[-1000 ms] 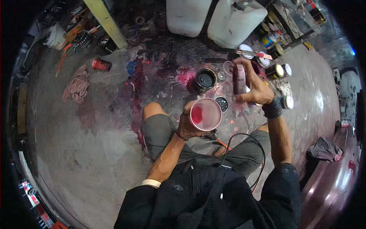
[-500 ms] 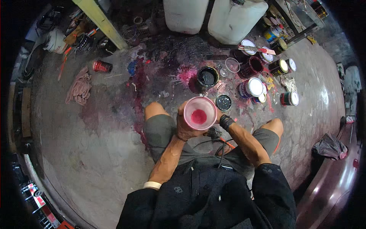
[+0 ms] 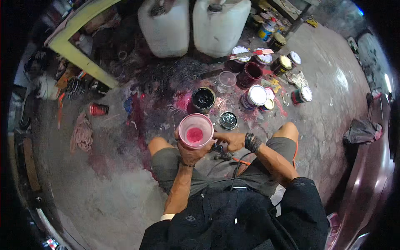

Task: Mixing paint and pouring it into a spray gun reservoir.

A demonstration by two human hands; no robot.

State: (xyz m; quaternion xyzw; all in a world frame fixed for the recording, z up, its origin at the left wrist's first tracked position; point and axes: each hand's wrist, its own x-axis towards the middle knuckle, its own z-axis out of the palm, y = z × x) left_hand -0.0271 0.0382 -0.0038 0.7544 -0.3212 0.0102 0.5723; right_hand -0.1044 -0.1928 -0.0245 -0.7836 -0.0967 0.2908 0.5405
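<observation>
A translucent pinkish plastic cup [image 3: 202, 122], open at the top, has red paint [image 3: 194, 134] at its bottom. My left hand [image 3: 192, 153] is wrapped around the cup's lower side, above my lap. Beside the cup, my right hand [image 3: 231, 141] points its index finger toward the cup's right side; its other fingers are bent and partly hidden. Just under these fingers is a dark metal fitting [image 3: 217, 148], its kind unclear. Beyond the cup stand an open can of black paint [image 3: 203, 99] and a smaller round container of dark paint [image 3: 228, 121].
Several paint cans, including a white-lidded can [image 3: 257, 96], crowd the right. A paint-stained stick [image 3: 262, 52] lies across lids. Two large white jugs [image 3: 164, 31] stand behind. A pink rag [image 3: 82, 135] and a red cup [image 3: 99, 109] lie left. An orange hose [image 3: 241, 161] crosses below my hands.
My right hand has come away from around the cup to its right side. The left hand still holds the cup. The view has shifted, so floor items appear lower and farther left.
</observation>
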